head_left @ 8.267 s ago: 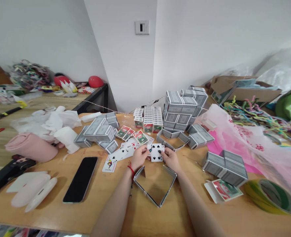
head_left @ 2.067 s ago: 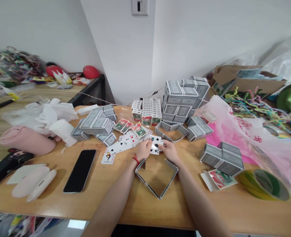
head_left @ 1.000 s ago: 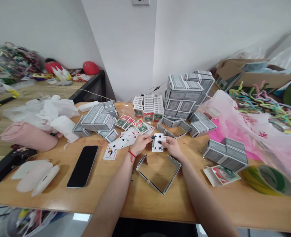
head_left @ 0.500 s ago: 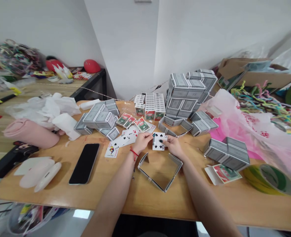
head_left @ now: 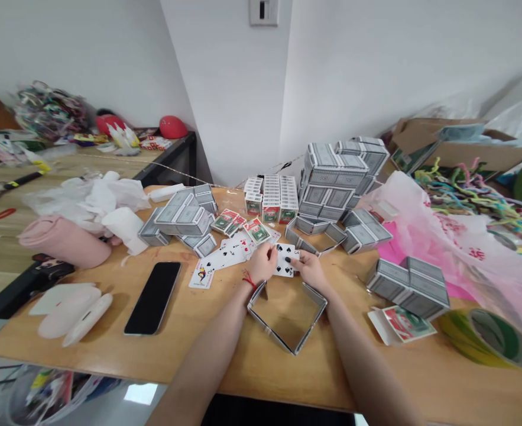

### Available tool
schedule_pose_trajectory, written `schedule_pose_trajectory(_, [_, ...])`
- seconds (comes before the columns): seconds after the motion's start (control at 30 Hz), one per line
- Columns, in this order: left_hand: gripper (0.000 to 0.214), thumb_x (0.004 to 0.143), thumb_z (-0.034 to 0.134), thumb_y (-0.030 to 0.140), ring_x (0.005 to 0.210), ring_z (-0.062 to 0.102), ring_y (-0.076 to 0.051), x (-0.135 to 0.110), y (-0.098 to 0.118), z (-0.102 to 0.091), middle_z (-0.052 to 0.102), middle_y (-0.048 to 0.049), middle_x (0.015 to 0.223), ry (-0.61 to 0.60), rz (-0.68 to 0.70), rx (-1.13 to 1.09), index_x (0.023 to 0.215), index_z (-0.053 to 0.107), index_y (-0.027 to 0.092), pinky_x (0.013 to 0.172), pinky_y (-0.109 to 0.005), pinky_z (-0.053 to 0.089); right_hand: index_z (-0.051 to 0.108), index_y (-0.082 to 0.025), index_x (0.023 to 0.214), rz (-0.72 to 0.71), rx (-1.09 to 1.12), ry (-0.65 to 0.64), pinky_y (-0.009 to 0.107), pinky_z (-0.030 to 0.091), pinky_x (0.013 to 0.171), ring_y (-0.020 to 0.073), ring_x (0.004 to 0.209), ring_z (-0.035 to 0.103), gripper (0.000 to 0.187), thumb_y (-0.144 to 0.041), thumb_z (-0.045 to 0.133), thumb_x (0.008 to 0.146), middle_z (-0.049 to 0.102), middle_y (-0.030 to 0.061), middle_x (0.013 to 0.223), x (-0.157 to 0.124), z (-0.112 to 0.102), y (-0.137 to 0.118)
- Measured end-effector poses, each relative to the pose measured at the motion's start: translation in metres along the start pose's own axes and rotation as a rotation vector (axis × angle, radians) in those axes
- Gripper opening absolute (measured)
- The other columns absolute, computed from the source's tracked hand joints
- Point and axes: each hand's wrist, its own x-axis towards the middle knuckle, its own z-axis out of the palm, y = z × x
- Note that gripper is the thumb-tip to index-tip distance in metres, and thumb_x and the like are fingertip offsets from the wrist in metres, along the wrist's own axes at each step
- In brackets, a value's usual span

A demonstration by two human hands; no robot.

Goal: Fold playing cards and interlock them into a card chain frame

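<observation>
My right hand (head_left: 310, 269) pinches the right side of white playing cards (head_left: 284, 260) with black spades, its dark-nailed thumb on their face. A 3 and what looks like a 4 show at the corners, so at least two cards seem to overlap. My left hand (head_left: 263, 263), with a red string at the wrist, is closed at their left edge; its fingertips are partly hidden. Just below stands an open four-sided frame of folded cards (head_left: 282, 340). Loose face-up cards (head_left: 220, 257), a joker among them, lie left of my hands.
Folded-card blocks are stacked at the back right (head_left: 331, 183), with more at left (head_left: 183, 213) and right (head_left: 409, 287). Card boxes (head_left: 272, 198) stand behind. A phone (head_left: 153, 299), a tape roll (head_left: 486, 337) and a pink plastic bag (head_left: 438, 219) lie around.
My left hand has turned and curled further at the cards' left edge, and its wrist has come closer to the frame. The view has tipped slightly upward. My right hand keeps its pinch.
</observation>
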Motion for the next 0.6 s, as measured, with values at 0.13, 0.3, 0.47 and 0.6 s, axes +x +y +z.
schedule_pose_trajectory(0.13, [0.02, 0.079, 0.044, 0.025, 0.054, 0.04, -0.012, 0.002, -0.003, 0.002, 0.044, 0.0004, 0.056, 0.024, 0.05, 0.077, 0.06, 0.045, 0.018, 0.054, -0.025, 0.025, 0.06, -0.015, 0.077, -0.007, 0.009, -0.011, 0.027, 0.047, 0.05, 0.0159, 0.056, 0.06, 0.032, -0.04, 0.068, 0.058, 0.067, 0.0035, 0.069, 0.0, 0.001, -0.001])
schedule_pose_trajectory(0.3, [0.023, 0.079, 0.043, 0.025, 0.05, 0.036, -0.012, 0.003, -0.006, 0.003, 0.04, 0.0012, 0.052, 0.007, 0.079, 0.109, 0.057, 0.042, 0.019, 0.052, -0.026, 0.02, 0.06, -0.016, 0.079, 0.01, 0.032, -0.031, 0.028, 0.048, 0.051, 0.0159, 0.056, 0.06, 0.031, -0.039, 0.067, 0.059, 0.067, 0.003, 0.069, 0.0, 0.0, 0.001])
schedule_pose_trajectory(0.47, [0.033, 0.082, 0.04, 0.03, 0.045, 0.033, -0.01, 0.004, -0.007, 0.0, 0.037, 0.0022, 0.046, -0.059, 0.049, 0.092, 0.051, 0.039, 0.018, 0.05, -0.026, 0.019, 0.061, -0.015, 0.077, 0.001, 0.048, -0.014, 0.028, 0.048, 0.052, 0.015, 0.056, 0.059, 0.03, -0.039, 0.067, 0.061, 0.068, 0.004, 0.071, 0.003, -0.001, 0.008])
schedule_pose_trajectory(0.6, [0.032, 0.083, 0.038, 0.032, 0.048, 0.034, -0.009, 0.004, -0.005, -0.004, 0.037, 0.003, 0.048, -0.109, 0.052, 0.078, 0.054, 0.039, 0.018, 0.049, -0.025, 0.022, 0.062, -0.015, 0.08, -0.012, 0.03, 0.038, 0.028, 0.048, 0.053, 0.0165, 0.06, 0.06, 0.033, -0.041, 0.066, 0.061, 0.068, 0.0047, 0.073, 0.006, -0.001, 0.013])
